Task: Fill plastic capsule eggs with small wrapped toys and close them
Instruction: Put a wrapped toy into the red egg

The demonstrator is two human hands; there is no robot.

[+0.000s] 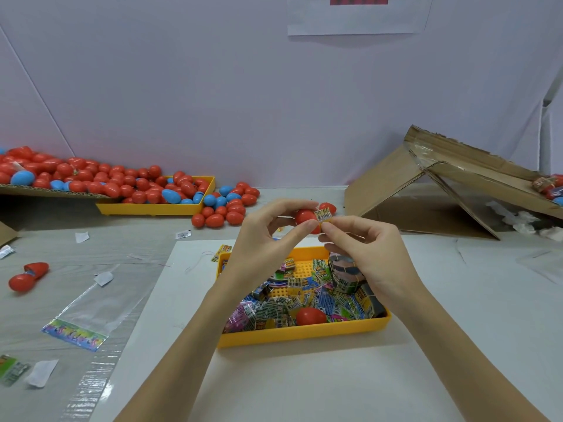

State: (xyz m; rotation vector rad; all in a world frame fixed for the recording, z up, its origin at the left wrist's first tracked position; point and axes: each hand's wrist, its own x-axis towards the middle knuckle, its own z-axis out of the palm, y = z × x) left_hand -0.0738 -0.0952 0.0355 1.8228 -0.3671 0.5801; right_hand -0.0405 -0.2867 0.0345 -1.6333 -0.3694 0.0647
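Observation:
My left hand (268,236) grips an open red capsule egg (305,217) above the near yellow tray (301,333). The egg's other half (328,207) sticks out to the right behind it. My right hand (362,248) pinches a small wrapped toy (323,215) at the mouth of the egg. The tray below holds several wrapped toys (274,312), a banded bundle of toys (345,274) and a closed red egg (310,315).
A far yellow tray (152,208) and cardboard flap at the left carry many red and blue eggs (128,184); more lie loose beside it (227,208). An open red egg (27,275) and plastic wrappers (76,333) lie left. A tipped cardboard box (441,190) stands right.

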